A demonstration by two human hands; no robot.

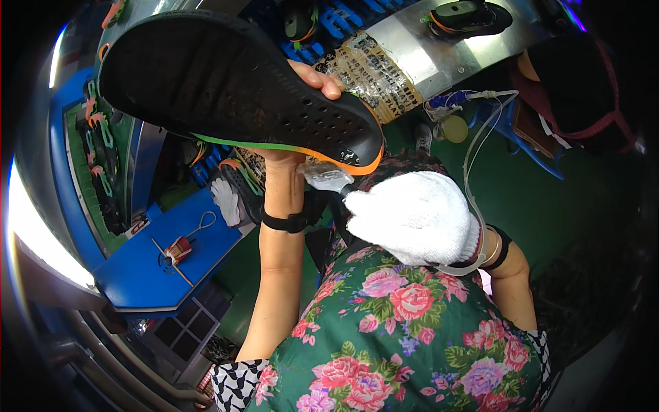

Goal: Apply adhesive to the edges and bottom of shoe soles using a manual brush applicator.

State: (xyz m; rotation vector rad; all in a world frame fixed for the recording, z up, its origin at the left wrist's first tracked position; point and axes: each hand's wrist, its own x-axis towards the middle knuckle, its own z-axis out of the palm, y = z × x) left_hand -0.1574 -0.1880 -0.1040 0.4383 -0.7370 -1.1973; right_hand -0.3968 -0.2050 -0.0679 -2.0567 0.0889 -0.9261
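Observation:
My bare left hand (317, 79) grips a large black shoe sole (213, 89) with an orange and green edge, holding it up with its inner face toward me. Rows of small holes dot its narrower end, where a glossy wet-looking patch shows. In a white knit glove, my right hand (415, 216) is closed around the dark handle of a flat brush (329, 177). The pale bristles lie just below the orange rim and seem to be at or very near it; contact is hard to tell.
Beyond the sole, a metal work surface (412, 51) carries taped brown cardboard (374, 75) and another sole (473, 17). At left stands a blue table (137, 275) with white gloves (226, 199). Clear tubing (473, 147) hangs near my right wrist. Someone in dark clothing (576, 96) is at far right.

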